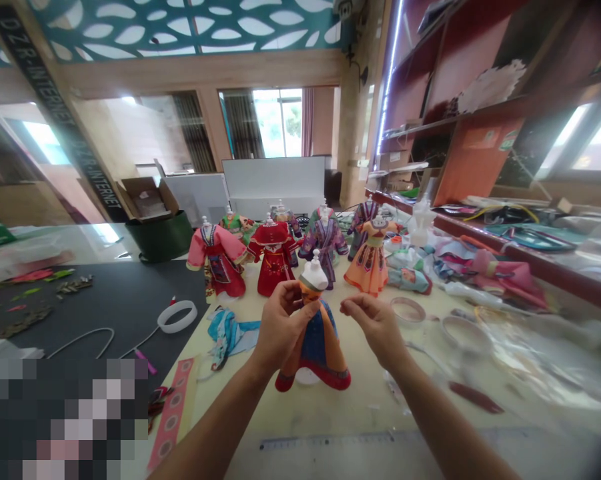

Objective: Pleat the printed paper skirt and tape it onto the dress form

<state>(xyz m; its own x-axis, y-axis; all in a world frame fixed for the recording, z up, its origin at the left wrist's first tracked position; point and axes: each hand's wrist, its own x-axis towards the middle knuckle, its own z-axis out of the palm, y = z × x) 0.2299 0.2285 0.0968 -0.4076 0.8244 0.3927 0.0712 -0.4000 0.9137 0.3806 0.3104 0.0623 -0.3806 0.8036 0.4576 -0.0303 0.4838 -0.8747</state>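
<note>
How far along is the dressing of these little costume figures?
Already done, it seems: five dressed figures stand in a row behind, among them a pink one and a red one. In hand: the left hand grips the shoulder of an orange and blue figure, and the right hand is pinched beside it. Left: one bare white form and loose garments heaped at the right.

Row of small dressed mannequins seen behind, pink-robed figure [217, 259], red-gowned figure [274, 257], orange-skirted figure [371, 259], white tape ring [177, 315] laid on dark mat [105, 300], open cardboard box [147, 197] set beyond.
</note>
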